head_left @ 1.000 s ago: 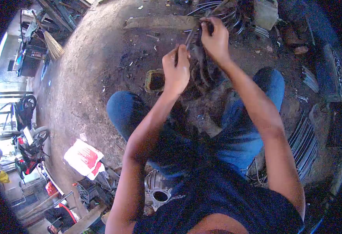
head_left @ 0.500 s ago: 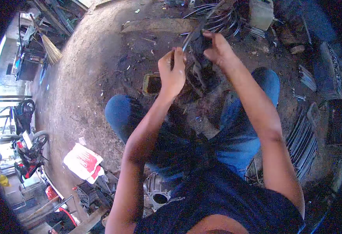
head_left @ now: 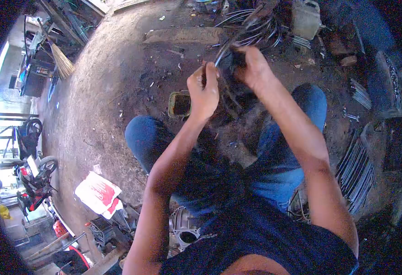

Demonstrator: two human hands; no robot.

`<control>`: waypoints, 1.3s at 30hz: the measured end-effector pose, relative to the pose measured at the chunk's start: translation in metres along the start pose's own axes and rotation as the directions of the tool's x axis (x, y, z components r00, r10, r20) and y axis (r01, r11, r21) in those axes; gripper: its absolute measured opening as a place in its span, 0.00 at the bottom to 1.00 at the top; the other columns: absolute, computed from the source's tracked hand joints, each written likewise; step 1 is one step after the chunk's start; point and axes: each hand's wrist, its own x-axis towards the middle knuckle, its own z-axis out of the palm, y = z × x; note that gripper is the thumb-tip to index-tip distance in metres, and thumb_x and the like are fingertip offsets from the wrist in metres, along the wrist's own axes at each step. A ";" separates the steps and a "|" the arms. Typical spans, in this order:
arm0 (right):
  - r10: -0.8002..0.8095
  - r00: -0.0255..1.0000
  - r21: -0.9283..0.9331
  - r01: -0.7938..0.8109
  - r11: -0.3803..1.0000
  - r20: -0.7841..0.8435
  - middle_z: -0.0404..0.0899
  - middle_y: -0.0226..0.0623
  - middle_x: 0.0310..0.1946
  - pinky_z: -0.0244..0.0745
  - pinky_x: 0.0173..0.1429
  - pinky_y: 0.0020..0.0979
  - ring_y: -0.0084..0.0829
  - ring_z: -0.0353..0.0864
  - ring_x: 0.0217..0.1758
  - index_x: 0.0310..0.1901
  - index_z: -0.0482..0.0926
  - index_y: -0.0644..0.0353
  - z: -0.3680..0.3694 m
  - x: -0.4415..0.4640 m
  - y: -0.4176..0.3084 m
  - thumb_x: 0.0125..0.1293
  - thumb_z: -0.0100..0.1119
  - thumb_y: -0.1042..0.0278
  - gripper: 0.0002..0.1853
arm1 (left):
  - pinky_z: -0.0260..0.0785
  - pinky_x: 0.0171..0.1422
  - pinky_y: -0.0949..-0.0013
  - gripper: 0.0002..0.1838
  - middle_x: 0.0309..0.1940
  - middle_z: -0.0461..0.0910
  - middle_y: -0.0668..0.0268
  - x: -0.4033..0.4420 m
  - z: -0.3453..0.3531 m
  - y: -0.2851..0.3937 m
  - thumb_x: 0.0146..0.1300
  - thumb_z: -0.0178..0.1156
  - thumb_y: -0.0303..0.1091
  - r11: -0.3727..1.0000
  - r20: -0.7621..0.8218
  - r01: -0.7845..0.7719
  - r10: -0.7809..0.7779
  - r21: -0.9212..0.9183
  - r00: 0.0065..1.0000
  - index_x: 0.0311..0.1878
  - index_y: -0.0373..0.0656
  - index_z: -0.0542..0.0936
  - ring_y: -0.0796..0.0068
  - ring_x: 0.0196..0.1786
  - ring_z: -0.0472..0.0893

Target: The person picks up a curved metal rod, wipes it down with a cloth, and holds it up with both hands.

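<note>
My left hand [head_left: 203, 89] is closed round the near end of a thin metal rod [head_left: 219, 56], which slants up and to the right. Close to the rod, my right hand [head_left: 254, 68] has its fingers curled at a dark, blurred cloth-like piece [head_left: 229, 64]; how firmly it grips is hard to see. Left of my left wrist a small square container [head_left: 179, 104] with dark contents sits on the ground. Beyond the hands lies a bundle of curved metal rods [head_left: 270, 31].
A wooden plank [head_left: 182, 35] lies ahead, with a pale jerrycan [head_left: 305, 19] at the upper right. Straight rods [head_left: 356, 169] are stacked on the right. At the left are a broom [head_left: 62, 63], a motorcycle [head_left: 32, 178] and a white-and-red bag [head_left: 98, 194]. A metal housing [head_left: 182, 225] is beside my body.
My right hand came off the rod and down towards me, opened, then curled in near the rod and dark piece. My left hand stayed closed on the rod, moving slightly down.
</note>
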 end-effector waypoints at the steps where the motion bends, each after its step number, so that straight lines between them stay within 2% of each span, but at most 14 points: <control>1: -0.142 0.990 -0.173 0.143 0.975 0.015 0.82 0.40 0.37 0.76 0.52 0.37 0.39 0.81 0.43 0.48 0.76 0.65 -0.036 0.026 0.007 0.44 0.64 0.82 0.24 | 0.49 0.22 0.77 0.20 0.15 0.65 0.77 0.001 -0.003 -0.003 0.74 0.49 0.39 1.000 -0.014 -0.018 0.018 -0.015 1.000 0.23 0.42 0.72 0.89 0.18 0.61; 3: -0.153 0.946 -0.518 0.287 0.805 0.287 0.81 0.40 0.36 0.74 0.54 0.37 0.40 0.80 0.42 0.46 0.76 0.64 -0.027 0.013 -0.009 0.45 0.65 0.78 0.21 | 0.50 0.23 0.76 0.20 0.15 0.66 0.77 -0.002 -0.001 0.012 0.73 0.50 0.38 0.995 -0.002 -0.049 0.050 0.083 0.999 0.23 0.41 0.72 0.89 0.19 0.62; 5: -0.326 0.786 -0.847 0.517 -0.119 0.526 0.81 0.39 0.36 0.73 0.55 0.37 0.39 0.80 0.41 0.43 0.77 0.62 -0.051 0.030 -0.001 0.48 0.64 0.73 0.17 | 0.51 0.22 0.77 0.18 0.17 0.67 0.77 -0.002 0.002 -0.002 0.73 0.51 0.40 0.985 0.037 -0.103 0.099 0.138 0.994 0.26 0.41 0.73 0.89 0.19 0.62; 6: -0.523 0.762 -0.815 0.545 0.198 0.383 0.82 0.39 0.36 0.73 0.54 0.37 0.39 0.80 0.41 0.41 0.77 0.61 -0.034 0.033 0.010 0.51 0.62 0.70 0.14 | 0.51 0.22 0.77 0.18 0.17 0.67 0.77 0.000 0.001 -0.009 0.73 0.51 0.40 0.986 0.033 -0.104 0.100 0.132 0.994 0.26 0.41 0.73 0.89 0.19 0.62; 7: -0.290 0.949 -0.539 0.312 0.783 0.128 0.82 0.38 0.36 0.73 0.53 0.38 0.39 0.80 0.41 0.40 0.77 0.59 -0.028 0.023 0.003 0.53 0.59 0.68 0.11 | 0.51 0.22 0.78 0.16 0.18 0.67 0.76 0.002 0.000 -0.017 0.72 0.52 0.40 0.998 0.097 0.057 -0.057 0.011 0.994 0.29 0.41 0.74 0.89 0.19 0.62; 8: -0.012 0.989 0.044 0.018 0.999 -0.146 0.82 0.38 0.35 0.74 0.51 0.38 0.39 0.80 0.41 0.38 0.77 0.58 0.013 -0.008 -0.009 0.56 0.57 0.66 0.10 | 0.51 0.22 0.78 0.15 0.18 0.67 0.76 0.003 0.000 -0.021 0.72 0.53 0.41 0.970 0.182 0.223 -0.203 -0.093 0.962 0.31 0.41 0.75 0.88 0.19 0.62; 13: -0.021 0.998 -0.187 0.008 0.982 -0.065 0.82 0.40 0.37 0.72 0.54 0.39 0.38 0.79 0.43 0.37 0.78 0.60 0.015 -0.019 0.007 0.57 0.58 0.68 0.08 | 0.48 0.19 0.78 0.11 0.19 0.68 0.74 0.008 -0.004 -0.007 0.71 0.54 0.40 0.914 0.329 0.375 -0.311 -0.154 0.892 0.39 0.42 0.74 0.87 0.18 0.63; 15: 0.077 0.997 -0.264 -0.074 0.962 0.003 0.82 0.41 0.39 0.71 0.57 0.39 0.38 0.79 0.46 0.39 0.79 0.62 0.021 -0.018 0.011 0.58 0.58 0.68 0.10 | 0.54 0.20 0.75 0.20 0.16 0.68 0.72 0.009 -0.003 0.013 0.71 0.53 0.43 0.834 0.238 0.496 -0.444 -0.241 0.864 0.27 0.38 0.73 0.84 0.16 0.65; 17: -0.396 0.912 -0.824 0.141 0.549 -0.109 0.81 0.44 0.46 0.68 0.61 0.35 0.38 0.77 0.52 0.42 0.80 0.66 0.033 -0.024 0.029 0.56 0.62 0.66 0.14 | 0.55 0.20 0.73 0.20 0.15 0.69 0.72 0.008 -0.004 0.005 0.71 0.52 0.42 0.872 0.181 0.447 -0.416 -0.199 0.891 0.25 0.38 0.73 0.83 0.16 0.65; 25: -0.312 0.950 -0.740 0.204 0.641 -0.009 0.82 0.39 0.42 0.69 0.55 0.26 0.28 0.77 0.46 0.48 0.79 0.72 0.032 -0.021 0.000 0.54 0.66 0.72 0.20 | 0.56 0.23 0.68 0.23 0.13 0.66 0.72 0.012 -0.010 -0.011 0.72 0.50 0.40 0.982 -0.033 0.183 -0.184 -0.042 0.982 0.21 0.37 0.73 0.84 0.19 0.65; 28: -0.791 0.589 -0.837 0.507 0.204 0.164 0.82 0.36 0.36 0.71 0.50 0.26 0.28 0.79 0.42 0.43 0.82 0.69 0.046 -0.029 0.009 0.59 0.61 0.77 0.10 | 0.56 0.24 0.67 0.22 0.13 0.67 0.70 0.012 -0.013 -0.012 0.72 0.50 0.39 0.973 -0.041 0.221 -0.224 -0.071 0.974 0.22 0.36 0.73 0.82 0.20 0.66; 31: -0.671 0.394 -0.712 0.639 -0.291 0.628 0.80 0.43 0.33 0.75 0.48 0.34 0.41 0.80 0.41 0.45 0.82 0.64 0.056 -0.041 0.024 0.58 0.59 0.77 0.12 | 0.57 0.25 0.63 0.21 0.12 0.70 0.62 0.003 -0.005 -0.002 0.71 0.49 0.38 0.995 -0.062 0.080 -0.076 0.067 0.995 0.24 0.34 0.73 0.77 0.18 0.68; 33: -0.615 0.416 -0.698 0.635 -0.331 0.670 0.78 0.46 0.33 0.75 0.48 0.36 0.47 0.79 0.41 0.44 0.83 0.61 0.062 -0.044 0.016 0.56 0.60 0.79 0.13 | 0.58 0.25 0.61 0.21 0.12 0.71 0.57 0.001 0.001 0.003 0.71 0.49 0.38 0.983 -0.068 -0.078 0.090 0.164 0.994 0.24 0.32 0.74 0.74 0.18 0.69; 39: -0.652 0.400 -0.745 0.522 -0.416 0.644 0.80 0.44 0.36 0.76 0.45 0.34 0.40 0.82 0.40 0.41 0.84 0.62 0.048 -0.033 0.010 0.56 0.59 0.81 0.11 | 0.58 0.24 0.60 0.22 0.12 0.67 0.57 -0.008 -0.001 0.004 0.71 0.51 0.39 0.979 -0.018 0.202 -0.202 0.009 0.979 0.23 0.32 0.72 0.75 0.18 0.68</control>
